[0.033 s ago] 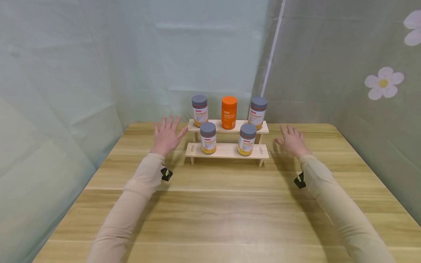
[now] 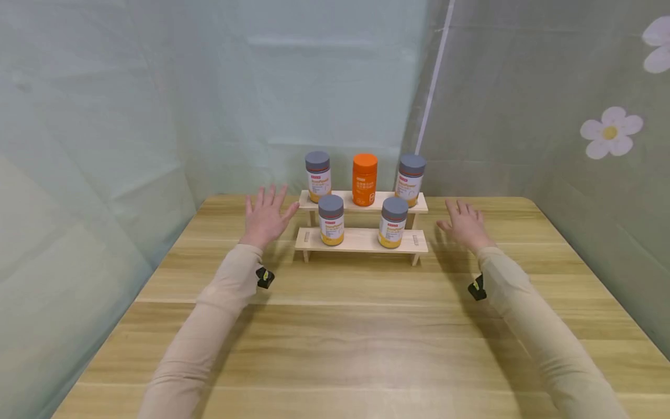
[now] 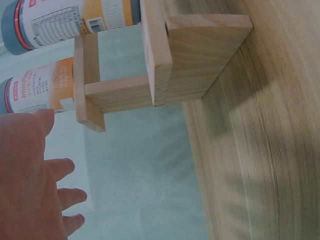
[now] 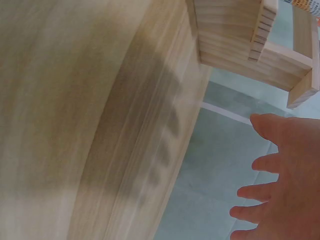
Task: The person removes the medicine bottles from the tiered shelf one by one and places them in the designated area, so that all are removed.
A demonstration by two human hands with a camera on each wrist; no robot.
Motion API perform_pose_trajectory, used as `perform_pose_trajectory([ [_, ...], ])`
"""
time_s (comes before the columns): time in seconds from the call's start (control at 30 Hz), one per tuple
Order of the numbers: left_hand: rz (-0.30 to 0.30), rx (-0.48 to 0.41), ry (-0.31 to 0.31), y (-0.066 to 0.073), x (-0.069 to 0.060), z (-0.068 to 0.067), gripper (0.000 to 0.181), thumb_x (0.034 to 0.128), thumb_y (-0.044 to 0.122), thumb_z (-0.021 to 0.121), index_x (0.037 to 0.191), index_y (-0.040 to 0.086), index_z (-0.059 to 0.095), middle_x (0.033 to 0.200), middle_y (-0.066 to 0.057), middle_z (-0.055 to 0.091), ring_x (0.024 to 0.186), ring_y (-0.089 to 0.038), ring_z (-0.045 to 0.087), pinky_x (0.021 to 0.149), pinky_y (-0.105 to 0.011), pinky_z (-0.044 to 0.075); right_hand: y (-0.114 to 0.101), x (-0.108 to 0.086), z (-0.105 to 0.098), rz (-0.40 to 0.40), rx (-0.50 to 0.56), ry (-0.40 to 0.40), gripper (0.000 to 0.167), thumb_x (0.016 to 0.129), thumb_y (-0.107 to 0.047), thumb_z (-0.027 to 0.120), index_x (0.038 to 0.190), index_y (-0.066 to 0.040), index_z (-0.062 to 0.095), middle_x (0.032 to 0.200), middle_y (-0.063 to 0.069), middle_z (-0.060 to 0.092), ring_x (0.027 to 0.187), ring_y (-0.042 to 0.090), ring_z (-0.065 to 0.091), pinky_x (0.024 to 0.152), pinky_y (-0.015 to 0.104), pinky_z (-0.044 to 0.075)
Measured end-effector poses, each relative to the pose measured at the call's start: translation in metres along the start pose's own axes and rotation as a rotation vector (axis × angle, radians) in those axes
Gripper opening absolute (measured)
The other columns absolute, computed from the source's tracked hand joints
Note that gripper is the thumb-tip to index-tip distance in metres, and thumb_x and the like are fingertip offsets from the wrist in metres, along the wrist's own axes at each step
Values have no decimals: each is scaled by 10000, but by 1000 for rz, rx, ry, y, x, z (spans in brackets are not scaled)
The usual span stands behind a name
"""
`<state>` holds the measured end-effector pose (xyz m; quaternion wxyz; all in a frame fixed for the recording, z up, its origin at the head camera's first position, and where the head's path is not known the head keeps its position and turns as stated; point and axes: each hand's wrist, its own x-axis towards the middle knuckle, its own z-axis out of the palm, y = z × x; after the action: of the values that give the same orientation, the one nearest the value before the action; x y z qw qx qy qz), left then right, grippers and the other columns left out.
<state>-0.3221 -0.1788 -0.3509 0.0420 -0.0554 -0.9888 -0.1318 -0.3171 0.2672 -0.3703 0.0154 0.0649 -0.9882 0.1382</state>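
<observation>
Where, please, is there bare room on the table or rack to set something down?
The table is bare between the sleeves, in front of the rack. The lower shelf has room between its two jars. The upper shelf is crowded: three jars, narrower gaps.

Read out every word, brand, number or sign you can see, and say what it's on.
"...Power", first letters blurred: back-left gray-lidded jar.
Orange jar: pale characters, too blurred to read.
Other gray-lidded jars: printing too blurred to quote surely.
Barcode, left wrist view: digits too small.
</observation>
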Motion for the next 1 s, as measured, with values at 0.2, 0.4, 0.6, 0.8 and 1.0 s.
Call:
perform_pose_trajectory([
  [0.2,-20,-5,-13,-1,0,3,712,997,619,186,1568,215,54,1630,-139,-1,1507,-372,-68,1164,-589,-147,2,1,2,22,1,8,692,1020,-351,439,1523,19,139,1532,362,114,1400,579,97,1130,706,35],
  [0.4,-46,-36,5,-1,1,9,707,999,615,174,1569,215,55,1630,-150,21,1507,-379,-40,1169,-599,-127,0,3,-6,32,28,91,727,1023,-403,416,1533,7,99,1542,361,84,1415,564,82,1126,712,18],
  [0.6,-57,-79,18,1,0,10,704,1001,608,181,1569,219,32,1629,-148,-21,1505,-381,-60,1163,-594,-145,-4,2,-15,32,29,137,741,1016,-434,420,1540,-18,102,1557,343,51,1435,545,37,1131,708,6],
  [0.8,-47,-77,37,3,-1,7,701,1006,597,185,1569,207,34,1628,-140,-46,1508,-359,-83,1162,-586,-153,-10,-1,-23,31,8,125,752,1012,-459,412,1545,-35,92,1566,329,46,1441,541,24,1135,700,-12],
  [1.0,-35,-68,23,4,-1,6,700,1005,598,180,1569,213,22,1629,-134,-52,1508,-358,-87,1156,-584,-171,-11,-4,-25,38,-3,114,756,1014,-470,402,1548,-42,80,1569,326,34,1443,537,20,1138,695,-17],
])
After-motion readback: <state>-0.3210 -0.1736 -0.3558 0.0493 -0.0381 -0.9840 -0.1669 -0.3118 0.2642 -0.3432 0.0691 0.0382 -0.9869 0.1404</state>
